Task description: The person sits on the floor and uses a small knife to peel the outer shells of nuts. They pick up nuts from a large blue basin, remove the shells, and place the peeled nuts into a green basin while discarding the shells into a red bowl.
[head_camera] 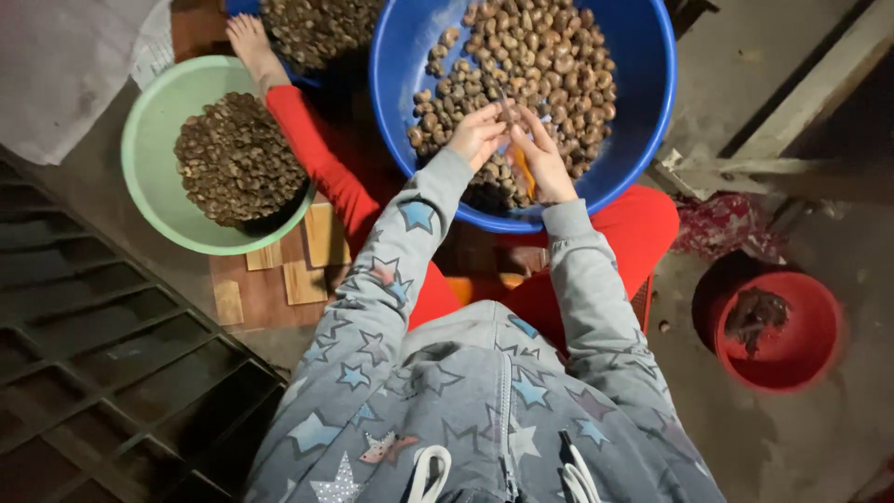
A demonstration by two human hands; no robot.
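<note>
Grey concrete floor (pixel 745 102), with basins of brown nuts around a seated person.
Both hands meet over the blue basin (pixel 652 84) on the lap: left hand (pixel 477 133) and right hand (pixel 542 160) pinch one nut (pixel 510 114) between their fingertips. Beside it lie a green basin (pixel 149 140) and a red bucket (pixel 819 326).

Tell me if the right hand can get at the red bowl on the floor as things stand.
Probably yes: the red bowl sits on the person's right with open floor around it, but the right hand is busy over the blue basin.
</note>
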